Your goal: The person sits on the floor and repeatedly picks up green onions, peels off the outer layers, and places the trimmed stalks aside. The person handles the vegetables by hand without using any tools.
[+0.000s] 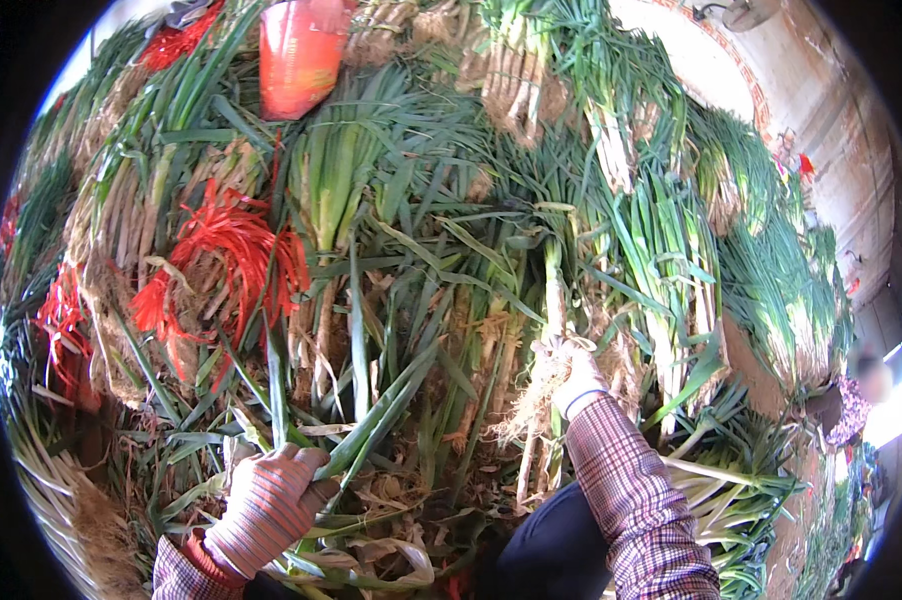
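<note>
My left hand (269, 501), in a striped knit glove, is closed around green leaves of a scallion (376, 427) at the lower left. My right hand (571, 375), in a pale glove with a blue band at the wrist, grips the root end of a leek-like scallion stalk (554, 292); its pale roots (530, 409) hang beside the fingers. The stalk's green top points away from me. Dry husks and loose leaves (391, 487) lie between my hands.
Bundles of scallions (421, 150) spread all around. Red plastic ties (233, 255) lie in front of my left hand, with a red container (301, 60) beyond. More scallions (721, 495) lie beside my right sleeve. Another person (852, 405) is at the far right.
</note>
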Motion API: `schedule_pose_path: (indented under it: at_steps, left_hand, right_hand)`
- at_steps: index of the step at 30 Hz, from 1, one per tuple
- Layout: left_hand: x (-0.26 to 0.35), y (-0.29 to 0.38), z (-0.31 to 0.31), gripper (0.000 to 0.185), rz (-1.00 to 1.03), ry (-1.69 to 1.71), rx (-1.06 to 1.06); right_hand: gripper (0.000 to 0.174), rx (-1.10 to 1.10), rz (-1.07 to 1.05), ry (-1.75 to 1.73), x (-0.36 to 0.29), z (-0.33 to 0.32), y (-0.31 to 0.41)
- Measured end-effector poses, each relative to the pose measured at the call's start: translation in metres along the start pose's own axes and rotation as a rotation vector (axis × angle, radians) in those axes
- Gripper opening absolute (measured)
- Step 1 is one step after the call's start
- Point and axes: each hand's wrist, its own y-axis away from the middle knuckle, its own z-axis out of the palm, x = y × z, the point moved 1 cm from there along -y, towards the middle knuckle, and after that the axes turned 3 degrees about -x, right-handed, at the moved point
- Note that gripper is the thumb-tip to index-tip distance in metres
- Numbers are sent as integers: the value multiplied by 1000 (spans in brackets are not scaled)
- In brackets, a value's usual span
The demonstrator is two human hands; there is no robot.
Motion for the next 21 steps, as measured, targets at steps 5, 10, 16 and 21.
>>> schedule_pose_path:
  at_steps: [5, 10, 16, 21]
  left_hand:
    - [1, -34, 11, 24, -38, 128, -21]
    - [9, -63, 25, 24, -18, 191, -24]
    - [14, -107, 58, 29, -207, 925, -151]
    - [21, -149, 98, 45, -377, 1430, -431]
  right_hand:
    - [15, 97, 6, -197, -2, 15, 49]
    - [33, -4, 133, -123, 1, 18, 89]
    - [38, 47, 262, -119, 41, 34, 144]
    - [27, -80, 501, -147, 75, 41, 192]
